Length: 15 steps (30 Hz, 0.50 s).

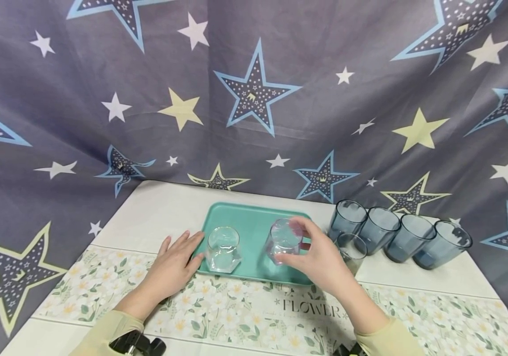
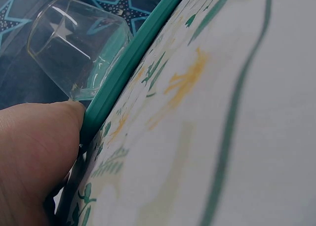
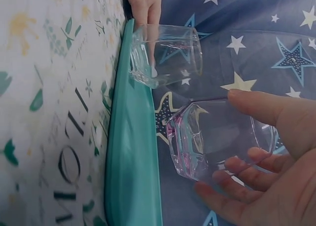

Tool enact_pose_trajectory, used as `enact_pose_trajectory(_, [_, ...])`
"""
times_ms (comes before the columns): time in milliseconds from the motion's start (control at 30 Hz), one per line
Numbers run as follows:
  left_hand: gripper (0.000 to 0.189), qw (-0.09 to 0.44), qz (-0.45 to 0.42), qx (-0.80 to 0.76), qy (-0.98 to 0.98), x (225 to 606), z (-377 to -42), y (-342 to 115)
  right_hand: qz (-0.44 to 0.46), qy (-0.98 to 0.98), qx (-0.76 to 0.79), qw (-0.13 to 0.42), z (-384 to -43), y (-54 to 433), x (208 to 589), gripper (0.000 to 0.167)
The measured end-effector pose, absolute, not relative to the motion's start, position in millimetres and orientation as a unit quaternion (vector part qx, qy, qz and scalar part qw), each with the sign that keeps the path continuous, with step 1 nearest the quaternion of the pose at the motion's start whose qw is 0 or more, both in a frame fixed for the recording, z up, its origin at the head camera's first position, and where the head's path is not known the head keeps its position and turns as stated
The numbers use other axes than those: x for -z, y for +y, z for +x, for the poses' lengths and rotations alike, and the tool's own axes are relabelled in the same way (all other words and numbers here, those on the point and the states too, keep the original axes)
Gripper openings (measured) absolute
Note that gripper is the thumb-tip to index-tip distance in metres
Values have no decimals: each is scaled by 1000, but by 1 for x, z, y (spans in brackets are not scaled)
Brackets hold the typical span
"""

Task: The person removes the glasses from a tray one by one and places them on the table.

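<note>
My right hand [image 1: 318, 257] holds a clear pink-tinted drinking glass [image 3: 197, 139] between thumb and fingers, over the right part of a teal tray [image 1: 249, 222]. In the right wrist view a gap shows between the glass's faceted base and the tray. A clear, colourless glass [image 1: 224, 249] stands upright on the tray's left side. Beside it my left hand [image 1: 175, 267] rests at the tray's left edge with fingers extended. Its thumb [image 2: 64, 122] lies close to the base of the colourless glass in the left wrist view.
Several blue glasses [image 1: 378, 230] stand in a row right of the tray. Another transparent glass [image 1: 352, 249] stands in front of them, partly behind my right hand. A floral runner [image 1: 236, 316] crosses the white table [image 1: 156, 212], and a star-patterned curtain [image 1: 254, 148] hangs behind it.
</note>
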<state>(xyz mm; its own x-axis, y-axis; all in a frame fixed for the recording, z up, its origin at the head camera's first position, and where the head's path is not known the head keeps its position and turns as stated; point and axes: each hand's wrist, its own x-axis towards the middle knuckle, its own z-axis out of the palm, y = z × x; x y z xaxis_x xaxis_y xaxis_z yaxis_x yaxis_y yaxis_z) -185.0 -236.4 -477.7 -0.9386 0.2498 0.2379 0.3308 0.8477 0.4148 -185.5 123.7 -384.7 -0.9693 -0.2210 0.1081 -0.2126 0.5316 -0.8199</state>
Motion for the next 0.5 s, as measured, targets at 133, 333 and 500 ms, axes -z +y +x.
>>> enact_pose_trajectory(133, [57, 88, -152, 229, -957, 478, -185, -237, -123, 872, 474, 2, -181, 133, 380, 87])
enact_pose_trajectory(333, [57, 88, -153, 231, -957, 478, -185, -236, -113, 868, 484, 0, -176, 147, 377, 90])
enact_pose_trajectory(500, [57, 87, -151, 231, -957, 477, -185, -236, -96, 873, 479, 8, -172, 156, 375, 92])
